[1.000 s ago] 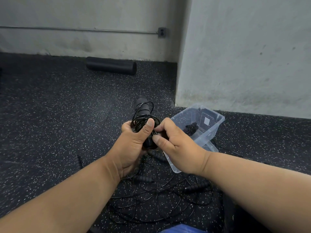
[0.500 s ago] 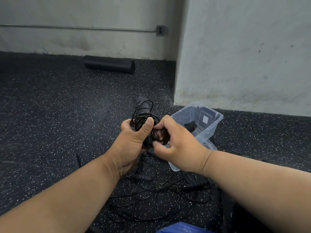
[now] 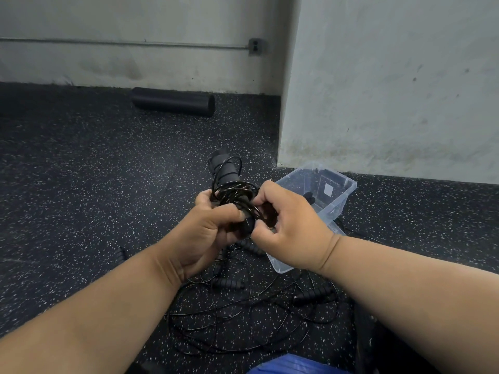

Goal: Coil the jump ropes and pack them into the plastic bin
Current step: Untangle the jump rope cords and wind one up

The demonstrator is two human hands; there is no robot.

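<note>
Left hand grips the coiled jump rope; right hand has closed in, pinching the cord, probably tucking its end; plastic bin waits just beyond.

Black foam roller on speckled floor by wall; outlet on conduit

We see a dark rubber floor flecked with white. On it, at six o'clock, lies a tangle of loose jump ropes with black handles; at three o'clock of that tangle sits a clear plastic bin, and at twelve o'clock, by the wall, a black foam roller.
</note>
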